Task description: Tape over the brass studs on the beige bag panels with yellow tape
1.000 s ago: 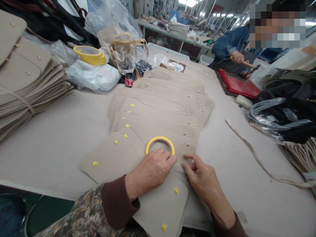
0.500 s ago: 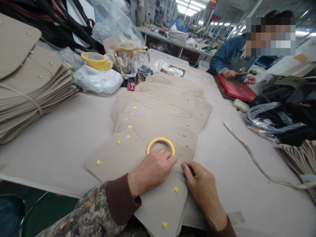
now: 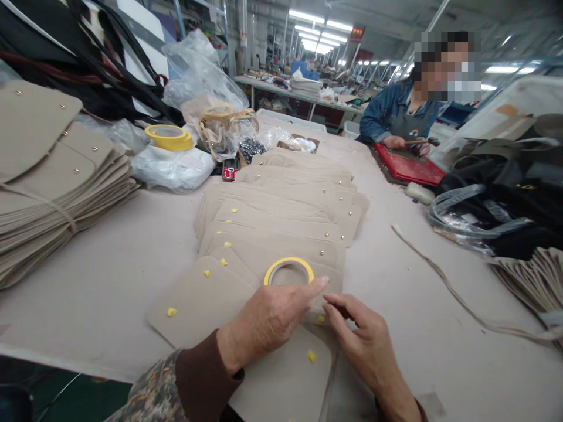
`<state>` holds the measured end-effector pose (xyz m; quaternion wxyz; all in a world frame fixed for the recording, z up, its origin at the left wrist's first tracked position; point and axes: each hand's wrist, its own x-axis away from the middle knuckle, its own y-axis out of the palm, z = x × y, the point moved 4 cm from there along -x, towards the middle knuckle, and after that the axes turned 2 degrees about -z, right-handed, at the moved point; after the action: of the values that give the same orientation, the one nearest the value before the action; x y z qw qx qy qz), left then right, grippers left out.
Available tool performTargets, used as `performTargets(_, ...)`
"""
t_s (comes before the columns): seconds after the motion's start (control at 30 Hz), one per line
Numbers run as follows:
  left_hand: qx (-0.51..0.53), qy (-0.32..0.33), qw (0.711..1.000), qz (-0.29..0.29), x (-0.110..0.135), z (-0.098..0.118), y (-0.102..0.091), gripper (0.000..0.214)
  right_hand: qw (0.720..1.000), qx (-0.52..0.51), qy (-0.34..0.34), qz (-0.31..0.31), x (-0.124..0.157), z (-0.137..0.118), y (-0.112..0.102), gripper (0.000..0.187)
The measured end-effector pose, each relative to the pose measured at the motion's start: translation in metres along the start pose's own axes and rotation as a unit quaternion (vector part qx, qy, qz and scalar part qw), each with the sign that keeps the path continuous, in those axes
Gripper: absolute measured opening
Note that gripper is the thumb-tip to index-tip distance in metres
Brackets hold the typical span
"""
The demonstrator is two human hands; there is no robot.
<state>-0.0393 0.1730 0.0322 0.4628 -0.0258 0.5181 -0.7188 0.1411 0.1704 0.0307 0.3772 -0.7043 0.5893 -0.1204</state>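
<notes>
A fanned row of beige leather flaps (image 3: pixel 281 217) with small metal studs and yellow tape dots lies in front of me. A yellow tape roll (image 3: pixel 289 271) rests on the nearest flaps. My left hand (image 3: pixel 268 319) lies palm down just below the roll, index finger stretched out and pressing on a flap. My right hand (image 3: pixel 365 343) is beside it, thumb and fingers pinched at the flap's edge near a yellow dot (image 3: pixel 321 318). The nearest flap (image 3: pixel 281 375) carries another yellow dot.
A tied stack of beige flaps (image 3: pixel 53 181) sits at the left. Plastic bags and a second yellow tape roll (image 3: pixel 169 138) lie behind. A cord (image 3: pixel 440 278) trails at right beside black bags. Across the table a person hammers on a red mat (image 3: pixel 411 166).
The view has tilted up. My left index finger has stretched out across the flap, and my right hand's fingers have closed in beside it at the edge.
</notes>
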Motion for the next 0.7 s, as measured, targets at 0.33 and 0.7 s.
performTargets(0.33, -0.017, -0.010, 1.000, 0.003, -0.003, 0.008, 0.002, 0.031, 0.973, 0.066, -0.218, 0.033, -0.006, -0.027, 0.011, 0.020)
performTargets(0.7, -0.048, -0.031, 0.998, 0.008, -0.004, 0.008, 0.001, 0.022, 0.972, 0.080, -0.175, 0.135, -0.004, -0.030, 0.015, 0.015)
